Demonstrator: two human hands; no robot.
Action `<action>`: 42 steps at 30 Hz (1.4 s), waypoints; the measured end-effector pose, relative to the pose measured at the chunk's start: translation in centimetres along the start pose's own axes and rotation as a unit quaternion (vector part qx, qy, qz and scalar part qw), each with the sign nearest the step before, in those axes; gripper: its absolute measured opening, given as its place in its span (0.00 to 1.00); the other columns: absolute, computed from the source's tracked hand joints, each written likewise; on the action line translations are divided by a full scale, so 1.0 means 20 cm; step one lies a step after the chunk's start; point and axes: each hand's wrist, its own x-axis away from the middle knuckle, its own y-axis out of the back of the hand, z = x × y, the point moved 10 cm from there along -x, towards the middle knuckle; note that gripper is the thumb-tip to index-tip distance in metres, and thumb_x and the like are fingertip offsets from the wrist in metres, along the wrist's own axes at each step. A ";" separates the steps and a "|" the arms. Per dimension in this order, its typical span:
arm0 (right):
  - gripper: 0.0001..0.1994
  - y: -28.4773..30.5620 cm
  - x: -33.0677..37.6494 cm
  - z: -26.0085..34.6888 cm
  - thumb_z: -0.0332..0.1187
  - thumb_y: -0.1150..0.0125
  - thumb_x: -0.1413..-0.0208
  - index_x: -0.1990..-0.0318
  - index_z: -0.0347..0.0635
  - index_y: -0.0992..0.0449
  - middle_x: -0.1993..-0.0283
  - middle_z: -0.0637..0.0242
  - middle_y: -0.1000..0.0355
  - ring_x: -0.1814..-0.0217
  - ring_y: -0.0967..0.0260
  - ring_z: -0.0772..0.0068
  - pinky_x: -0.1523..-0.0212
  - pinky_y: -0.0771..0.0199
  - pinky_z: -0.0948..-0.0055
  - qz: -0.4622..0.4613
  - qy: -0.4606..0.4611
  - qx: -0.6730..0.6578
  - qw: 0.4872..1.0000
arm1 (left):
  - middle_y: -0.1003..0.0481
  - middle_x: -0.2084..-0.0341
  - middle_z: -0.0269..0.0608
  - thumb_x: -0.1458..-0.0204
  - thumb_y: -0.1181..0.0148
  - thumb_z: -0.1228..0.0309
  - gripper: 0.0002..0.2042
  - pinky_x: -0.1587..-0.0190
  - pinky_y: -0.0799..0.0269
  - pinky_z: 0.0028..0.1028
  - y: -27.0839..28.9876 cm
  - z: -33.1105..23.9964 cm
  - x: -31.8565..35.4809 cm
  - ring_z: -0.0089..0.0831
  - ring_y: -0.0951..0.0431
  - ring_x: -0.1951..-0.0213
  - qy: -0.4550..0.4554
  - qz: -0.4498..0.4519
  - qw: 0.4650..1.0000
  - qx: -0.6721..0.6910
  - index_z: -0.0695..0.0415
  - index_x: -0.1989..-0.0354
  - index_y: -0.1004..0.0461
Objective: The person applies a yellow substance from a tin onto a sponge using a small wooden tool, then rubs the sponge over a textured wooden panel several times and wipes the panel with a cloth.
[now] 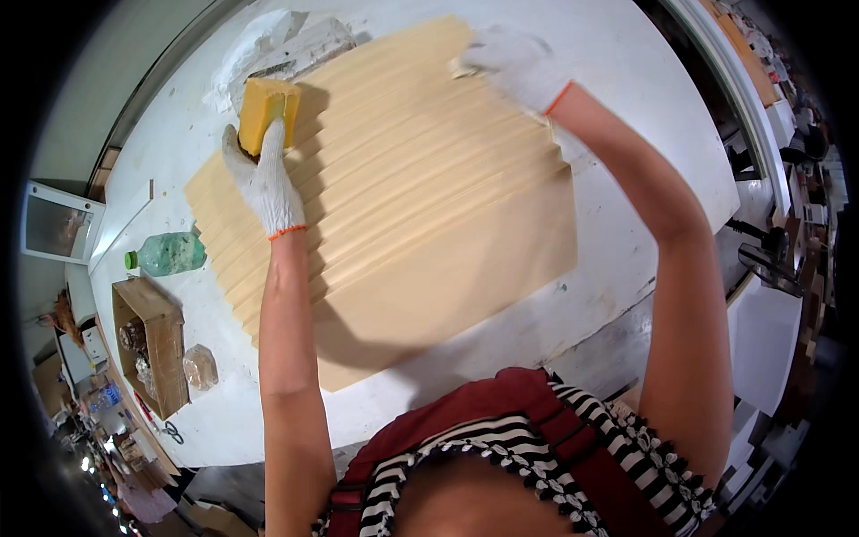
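white, paint-flecked worktable (644, 107) carries a pale ribbed wood panel (420, 224). the gloved left hand (264, 183) is closed around a yellow sanding block (266, 109), pressed at the panel's far left corner. across from it, the gloved right hand (519, 64) pins the far edge, fingers curled. sanding looks underway; the next stroke likely needs steady pressure along the ribs.

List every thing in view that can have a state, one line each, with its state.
Left hand: gloved, gripping the yellow sponge block on the panel's far left edge.
Right hand: gloved, pressing on the panel's far right corner.
Ribbed wooden panel: lying flat on the white table.
Plastic bottle: on its side, capped.
Cardboard box: open on top, things inside.
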 end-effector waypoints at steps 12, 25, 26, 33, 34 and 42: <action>0.14 0.28 1.02 -0.31 0.40 0.48 0.45 0.56 0.50 0.20 0.53 0.66 0.25 0.49 0.32 0.58 0.49 0.30 0.62 0.054 -0.379 -0.099 0.919 | 0.41 0.39 0.56 0.49 0.33 0.66 0.41 0.38 0.41 0.30 0.06 -0.03 0.02 0.36 0.37 0.39 0.001 -0.033 0.999 0.038 0.73 0.34 0.52; 0.25 0.33 0.93 0.56 0.24 0.42 0.45 0.38 0.35 0.35 0.44 0.61 0.30 0.43 0.34 0.72 0.46 0.31 0.72 -0.145 -0.361 -0.586 0.711 | 0.37 0.41 0.47 0.49 0.41 0.73 0.37 0.40 0.38 0.31 -0.41 -0.38 0.94 0.35 0.33 0.42 0.290 0.174 0.887 0.315 0.63 0.31 0.53; 0.29 0.30 0.89 0.65 0.23 0.42 0.46 0.35 0.32 0.39 0.40 0.60 0.33 0.41 0.35 0.70 0.44 0.32 0.71 -0.138 -0.379 -0.670 0.624 | 0.38 0.40 0.47 0.49 0.41 0.74 0.38 0.39 0.38 0.31 -0.45 -0.38 1.01 0.35 0.33 0.42 0.296 0.200 0.880 0.314 0.64 0.30 0.54; 0.36 0.12 0.93 0.77 0.24 0.38 0.51 0.33 0.33 0.45 0.38 0.59 0.37 0.37 0.40 0.70 0.37 0.40 0.70 -0.186 -0.416 -0.774 0.440 | 0.38 0.41 0.48 0.53 0.38 0.81 0.42 0.41 0.34 0.31 -0.48 -0.32 1.23 0.35 0.33 0.42 0.313 0.235 0.883 0.258 0.63 0.30 0.55; 0.36 0.13 0.93 0.77 0.24 0.38 0.51 0.33 0.33 0.45 0.38 0.59 0.37 0.37 0.40 0.70 0.37 0.40 0.70 -0.183 -0.416 -0.775 0.438 | 0.39 0.41 0.48 0.53 0.38 0.81 0.42 0.41 0.34 0.31 -0.47 -0.31 1.25 0.35 0.33 0.41 0.305 0.242 0.890 0.239 0.63 0.30 0.56; 0.29 0.20 0.97 0.68 0.22 0.43 0.52 0.38 0.34 0.37 0.45 0.64 0.31 0.44 0.34 0.73 0.41 0.36 0.72 -0.137 -0.410 -0.697 0.572 | 0.44 0.35 0.51 0.61 0.26 0.71 0.51 0.37 0.38 0.36 -0.52 -0.27 1.27 0.38 0.38 0.37 0.272 0.308 0.887 0.210 0.62 0.30 0.56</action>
